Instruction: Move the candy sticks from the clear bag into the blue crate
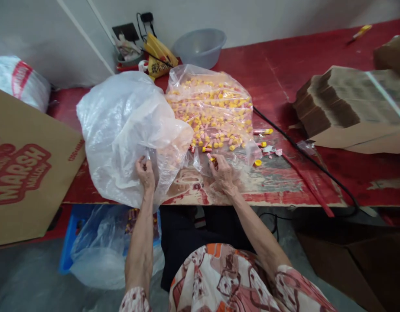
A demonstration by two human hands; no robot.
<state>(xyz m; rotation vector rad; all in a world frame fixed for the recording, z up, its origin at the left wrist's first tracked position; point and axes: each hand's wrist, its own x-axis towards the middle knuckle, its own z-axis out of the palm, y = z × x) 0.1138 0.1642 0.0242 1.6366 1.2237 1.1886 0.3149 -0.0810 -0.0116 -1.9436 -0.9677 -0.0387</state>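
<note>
Left hand (145,172): half-curled; hold unclear
Right hand (223,172): pinching yellow-capped piece (213,159)
Clear bag (183,73): pieces plentiful; share done unclear

Dim, cool light; soft glare on translucent plastic bag (112,117) nr L hand (145,171); cardboard stack (352,104) well R of R hand (223,174) blurry; edges distorted.

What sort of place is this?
Probably a small packing workshop: small yellow-capped pieces fill a clear plastic bag on a worn red table, with a stack of brown cardboard at the right and a large printed brown carton at the left.
</note>
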